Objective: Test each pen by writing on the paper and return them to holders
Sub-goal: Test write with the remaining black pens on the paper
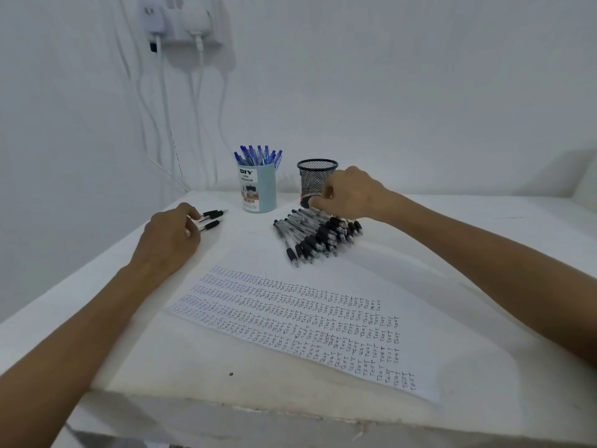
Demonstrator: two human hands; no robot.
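Most black pens lie heaped under your right hand, fingers curled into them, grip unclear, while your left hand clutches three; blue pens look housed, the mesh holder behind your right hand seemingly empty.

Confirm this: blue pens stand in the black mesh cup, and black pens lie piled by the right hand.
Not quite: the head view shows the blue pens standing in the light blue cup, not the black mesh cup. The black pens do lie piled by the right hand.
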